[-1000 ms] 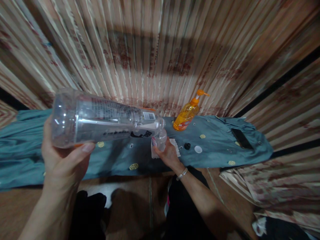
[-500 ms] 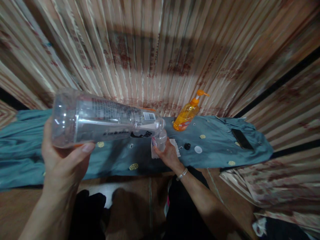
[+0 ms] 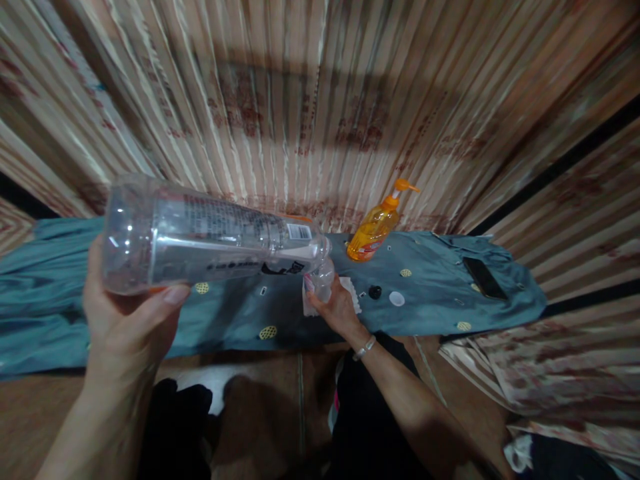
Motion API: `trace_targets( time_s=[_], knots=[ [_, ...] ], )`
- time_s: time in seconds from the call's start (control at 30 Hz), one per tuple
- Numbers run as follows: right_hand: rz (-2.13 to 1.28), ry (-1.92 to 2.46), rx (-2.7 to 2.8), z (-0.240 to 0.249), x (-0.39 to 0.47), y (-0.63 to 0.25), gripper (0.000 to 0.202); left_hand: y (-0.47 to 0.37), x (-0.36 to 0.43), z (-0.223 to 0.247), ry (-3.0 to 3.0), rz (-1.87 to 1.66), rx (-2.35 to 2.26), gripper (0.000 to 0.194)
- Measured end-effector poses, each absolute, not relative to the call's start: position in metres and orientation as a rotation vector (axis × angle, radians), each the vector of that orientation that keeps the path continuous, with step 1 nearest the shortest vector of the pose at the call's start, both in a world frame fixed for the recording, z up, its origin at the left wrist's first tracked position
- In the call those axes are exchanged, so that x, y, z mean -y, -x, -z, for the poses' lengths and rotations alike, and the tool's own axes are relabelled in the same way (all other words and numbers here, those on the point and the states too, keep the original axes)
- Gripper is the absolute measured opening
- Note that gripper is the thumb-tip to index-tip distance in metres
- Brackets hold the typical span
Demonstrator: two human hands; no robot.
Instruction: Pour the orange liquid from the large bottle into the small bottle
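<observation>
Holding Almost Motionless in Mid-Tilt

Almost nothing is changing from the last second to this one: both hands are keeping their places, and only a slight drift of the whole view is showing. The left hand point(image 3: 134, 310) is gripping a large clear bottle point(image 3: 215, 237) near its base, supporting it from below while the thumb is pressing along the near side. That bottle is lying on its side in the air, its neck pointing rightward above the cloth-covered bench point(image 3: 430, 313). The right hand point(image 3: 335, 307) is closing its grip around a small clear bottle point(image 3: 324, 275), holding it right at the large bottle's mouth. Whether the two rims are touching is proving impossible to tell, as is whether anything is running across. For the work in hand, the stillness is suggesting a steady hold, with the pair staying lined up.

Around the right hand, a white tissue point(image 3: 309, 307) is lying partly covered. Just to its right, a black cap point(image 3: 375, 292) and a white disc point(image 3: 397, 299) are resting near each other. Farther back, an orange pump bottle point(image 3: 373, 232) is standing on the cloth, while a dark phone point(image 3: 484, 278) is lying flat toward the right end. Behind everything, a patterned curtain point(image 3: 280, 120) is hanging in folds.
</observation>
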State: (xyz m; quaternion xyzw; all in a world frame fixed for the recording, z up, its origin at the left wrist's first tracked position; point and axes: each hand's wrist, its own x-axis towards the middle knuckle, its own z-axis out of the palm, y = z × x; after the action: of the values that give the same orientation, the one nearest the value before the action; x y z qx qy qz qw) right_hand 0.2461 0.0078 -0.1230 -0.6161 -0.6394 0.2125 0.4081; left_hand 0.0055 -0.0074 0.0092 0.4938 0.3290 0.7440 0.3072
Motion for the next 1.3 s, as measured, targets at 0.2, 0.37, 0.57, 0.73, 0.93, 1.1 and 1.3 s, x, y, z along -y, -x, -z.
trace_targets(
  time_s=[0.2, 0.37, 0.57, 0.73, 0.93, 1.1, 1.3],
  knots=[
    [-0.556, 1.531, 1.618, 0.1223, -0.0073, -0.2467, 0.058, -0.0074, 0.0093, -0.0119, -1.288, -1.971, -0.865, 0.066],
    [-0.561, 1.532, 1.633, 0.1222, -0.0069, -0.2478, 0.058, -0.0090, 0.0100, -0.0137, -1.278, -1.970, -0.846, 0.068],
    [-0.562, 1.516, 1.632, 0.1263, -0.0076, -0.2491, 0.061, -0.0094, 0.0084, -0.0113, -1.308, -1.960, -0.813, 0.062],
    [-0.554, 1.524, 1.647, 0.1266, -0.0075, -0.2496, 0.063, -0.0108, 0.0094, -0.0139, -1.308, -1.964, -0.833, 0.064],
    [-0.555, 1.543, 1.650, 0.1232, -0.0068, -0.2490, 0.068, -0.0119, 0.0102, -0.0160, -1.313, -1.953, -0.817, 0.063],
    [-0.547, 1.533, 1.652, 0.1263, -0.0078, -0.2499, 0.067, -0.0114, 0.0109, -0.0156, -1.296, -1.949, -0.810, 0.064],
    [-0.546, 1.540, 1.653, 0.1286, -0.0087, -0.2498, 0.066, -0.0126, 0.0111, -0.0159, -1.274, -1.951, -0.816, 0.066]
  ],
)
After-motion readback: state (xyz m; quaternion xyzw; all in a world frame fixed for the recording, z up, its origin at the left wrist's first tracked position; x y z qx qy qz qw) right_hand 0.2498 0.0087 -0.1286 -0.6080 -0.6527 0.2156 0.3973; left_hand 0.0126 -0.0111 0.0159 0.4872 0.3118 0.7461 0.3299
